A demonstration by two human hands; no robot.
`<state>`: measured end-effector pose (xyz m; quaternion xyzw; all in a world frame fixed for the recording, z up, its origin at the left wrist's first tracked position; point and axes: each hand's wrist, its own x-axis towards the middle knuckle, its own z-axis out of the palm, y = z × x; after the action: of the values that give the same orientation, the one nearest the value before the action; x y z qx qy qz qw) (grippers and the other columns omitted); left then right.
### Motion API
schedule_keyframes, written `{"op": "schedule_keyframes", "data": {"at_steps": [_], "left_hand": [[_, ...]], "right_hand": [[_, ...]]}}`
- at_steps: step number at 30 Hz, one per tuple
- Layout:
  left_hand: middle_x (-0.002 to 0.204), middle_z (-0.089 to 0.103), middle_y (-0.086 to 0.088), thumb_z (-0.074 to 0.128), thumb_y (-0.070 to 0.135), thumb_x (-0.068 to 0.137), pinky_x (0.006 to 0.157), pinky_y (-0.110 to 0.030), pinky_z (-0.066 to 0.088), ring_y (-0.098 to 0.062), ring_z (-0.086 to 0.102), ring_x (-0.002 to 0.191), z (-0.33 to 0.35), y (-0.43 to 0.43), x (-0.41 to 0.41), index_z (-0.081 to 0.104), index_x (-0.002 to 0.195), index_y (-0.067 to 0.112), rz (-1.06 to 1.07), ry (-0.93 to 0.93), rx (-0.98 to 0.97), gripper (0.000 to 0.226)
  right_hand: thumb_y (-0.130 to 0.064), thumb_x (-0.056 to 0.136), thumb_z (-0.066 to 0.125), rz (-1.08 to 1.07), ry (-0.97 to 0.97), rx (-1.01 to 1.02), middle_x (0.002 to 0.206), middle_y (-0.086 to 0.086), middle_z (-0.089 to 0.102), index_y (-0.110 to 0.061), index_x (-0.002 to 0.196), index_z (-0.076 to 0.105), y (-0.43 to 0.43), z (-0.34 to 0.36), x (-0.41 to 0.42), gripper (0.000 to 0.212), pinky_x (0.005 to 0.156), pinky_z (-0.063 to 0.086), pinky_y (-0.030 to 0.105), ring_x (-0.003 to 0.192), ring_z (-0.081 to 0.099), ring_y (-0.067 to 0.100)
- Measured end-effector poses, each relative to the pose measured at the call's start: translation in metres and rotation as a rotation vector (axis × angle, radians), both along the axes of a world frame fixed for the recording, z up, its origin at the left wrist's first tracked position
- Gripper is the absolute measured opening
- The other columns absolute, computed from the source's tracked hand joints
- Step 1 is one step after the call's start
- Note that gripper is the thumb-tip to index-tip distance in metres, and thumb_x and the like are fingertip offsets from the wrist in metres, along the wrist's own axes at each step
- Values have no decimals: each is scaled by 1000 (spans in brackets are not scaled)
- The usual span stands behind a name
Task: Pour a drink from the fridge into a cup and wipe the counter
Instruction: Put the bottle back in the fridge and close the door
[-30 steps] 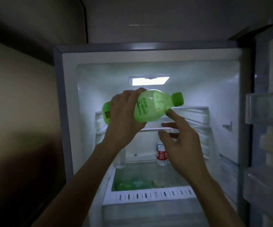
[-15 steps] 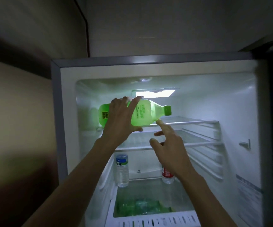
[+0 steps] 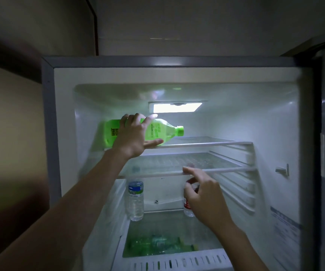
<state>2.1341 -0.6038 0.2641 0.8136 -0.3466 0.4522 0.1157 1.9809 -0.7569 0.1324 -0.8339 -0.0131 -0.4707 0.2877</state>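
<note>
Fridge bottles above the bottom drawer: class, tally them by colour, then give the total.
Green: 1, the green bottle gripped by the left hand on the top shelf
Clear: 2, the blue-label bottle and the red-label bottle, both standing
Total: 3

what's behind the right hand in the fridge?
A red-labelled clear bottle stands behind the right hand, on the glass shelf above the drawer. The hand covers its right side and upper part; contact with it can't be told.
</note>
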Motion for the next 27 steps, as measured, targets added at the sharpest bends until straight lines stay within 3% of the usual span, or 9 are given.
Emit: {"op": "schedule_keyframes", "data": {"at_steps": [4, 7, 10, 18, 20, 23, 27], "left_hand": [[127, 49, -8, 60, 65, 79, 115, -43, 19, -28, 42, 119, -2, -1, 6, 40, 145, 26, -22, -1, -16, 79], [129, 47, -9, 60, 64, 81, 114, -42, 19, -28, 41, 121, 0, 0, 7, 38, 145, 26, -8, 24, 0, 78], [130, 47, -9, 56, 67, 81, 111, -40, 21, -28, 42, 122, 1, -2, 5, 36, 146, 28, 29, 19, 27, 79], [142, 41, -9, 57, 64, 83, 114, -39, 19, -26, 35, 134, 15, -5, -14, 28, 151, 26, 91, 157, 86, 83], [146, 41, -9, 58, 59, 86, 115, -37, 20, -27, 35, 136, 16, -8, -21, 27, 152, 20, 70, 143, 77, 83], [139, 49, -14, 61, 42, 91, 110, -36, 29, -29, 42, 129, 11, -6, -38, 40, 145, 9, -19, 83, -28, 67], [115, 59, -10, 60, 24, 90, 91, -35, 43, -25, 51, 111, -10, 2, -72, 63, 115, 9, -49, 60, -92, 29]], "right_hand": [[-7, 88, 59, 11, -8, -18, 130, -9, 60, -20, 128, 61, -4, -6, -2, 42, 100, 47, 23, 113, 56, 2], [-6, 89, 58, 7, 2, -34, 131, -9, 59, -19, 128, 60, -3, -5, -1, 41, 102, 36, 7, 117, 52, -2], [-4, 89, 57, -9, 15, -53, 131, -9, 57, -18, 128, 60, -2, -4, 0, 41, 92, 22, -9, 114, 46, -7], [-7, 92, 55, -23, 60, -102, 134, -6, 58, -17, 126, 62, -1, 1, -3, 37, 77, 27, -12, 91, 44, -20], [-8, 92, 54, -21, 86, -113, 134, -5, 57, -17, 126, 62, -1, 5, -8, 36, 73, 28, -11, 88, 49, -17], [-9, 93, 53, -27, 109, -131, 131, -2, 59, -18, 125, 62, -2, 10, -18, 35, 69, 32, -8, 95, 59, 4], [-12, 90, 54, -68, 107, -138, 122, -2, 65, -19, 120, 66, -6, 12, -30, 32, 74, 40, 5, 92, 61, 8]]}}
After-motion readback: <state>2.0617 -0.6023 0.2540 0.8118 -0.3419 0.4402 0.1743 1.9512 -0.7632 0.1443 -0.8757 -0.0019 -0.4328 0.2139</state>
